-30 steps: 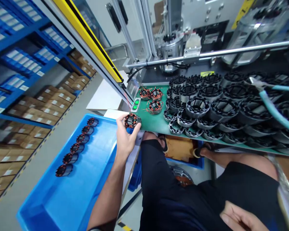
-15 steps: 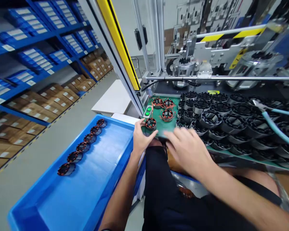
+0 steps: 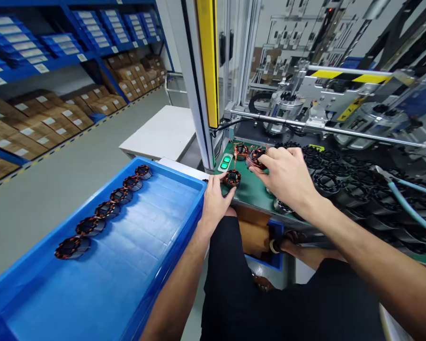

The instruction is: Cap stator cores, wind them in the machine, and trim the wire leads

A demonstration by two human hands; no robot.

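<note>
Holding ring (image 3: 233, 182) near bench edge (image 3: 253, 201)

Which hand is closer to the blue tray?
Left. Your left hand is beside the blue tray, gripping a copper-wound ring; your right hand is farther from it, over the green tabletop.

Copper-orange patches dot the black rims of the wound rings (image 3: 232, 179), while the bare rings (image 3: 328, 183) are black over silver-grey walls. The desk (image 3: 250, 190) is green, and the tray (image 3: 128, 255) plain bright blue. The pliers (image 3: 405, 203) have turquoise handles. One upright strip (image 3: 208, 61) is yellow; the guard bar (image 3: 348, 76) wears slanted yellow-and-black stripes. Two buttons (image 3: 226, 162) glow green. The shelving (image 3: 62, 65) is blue, the cartons (image 3: 30, 128) brown with white labels, the shorts (image 3: 248, 303) black.
</note>
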